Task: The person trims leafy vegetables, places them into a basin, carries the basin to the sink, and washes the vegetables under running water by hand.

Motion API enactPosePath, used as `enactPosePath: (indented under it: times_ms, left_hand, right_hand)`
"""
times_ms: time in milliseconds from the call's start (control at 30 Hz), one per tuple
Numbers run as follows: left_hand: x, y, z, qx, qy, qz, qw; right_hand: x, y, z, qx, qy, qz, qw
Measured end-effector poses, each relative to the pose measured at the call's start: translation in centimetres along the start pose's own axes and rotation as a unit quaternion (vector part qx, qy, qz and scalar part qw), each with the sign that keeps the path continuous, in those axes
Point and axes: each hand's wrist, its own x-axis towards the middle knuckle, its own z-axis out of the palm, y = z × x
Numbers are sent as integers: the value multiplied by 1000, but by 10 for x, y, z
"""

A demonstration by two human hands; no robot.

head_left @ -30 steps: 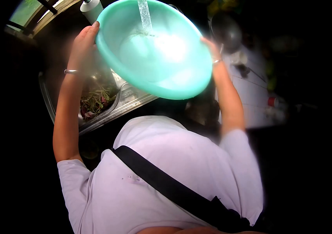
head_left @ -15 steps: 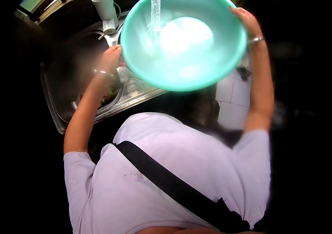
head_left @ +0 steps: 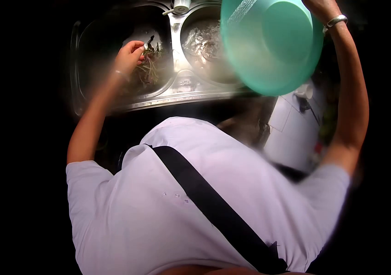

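My right hand (head_left: 321,7) grips the far right rim of a large green plastic basin (head_left: 268,73), partly cut off by the top edge. The basin tilts over the right side of the sink, and a stream of water (head_left: 241,10) crosses its upper left. My left hand (head_left: 130,56) is over the left sink bowl, its fingers curled and pinched at the top of some leafy greens (head_left: 149,68) with thin stems. The greens lie in the bowl below the fingertips.
The steel double sink (head_left: 184,85) spans the top, with water splashing in its right bowl (head_left: 204,46). A white fixture (head_left: 181,5) stands between the bowls at the back. White tiles (head_left: 291,123) lie to the right, with a dark object (head_left: 304,105) on them.
My left hand has let go of the basin and moved to the greens in the left bowl. My right hand has carried the basin rightward and tilted it, uncovering the right bowl.
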Motion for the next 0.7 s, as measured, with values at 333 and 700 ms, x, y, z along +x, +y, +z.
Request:
enactPosePath:
  times_ms: [333,700]
  left_hand:
    - [-13,-75,-69,367,-70,89,923]
    - [36,-20,-4,592,-218,98,770]
  right_hand:
    - [-28,83,28,204,-24,172,963]
    - [-146,118,163,595,70,376,707]
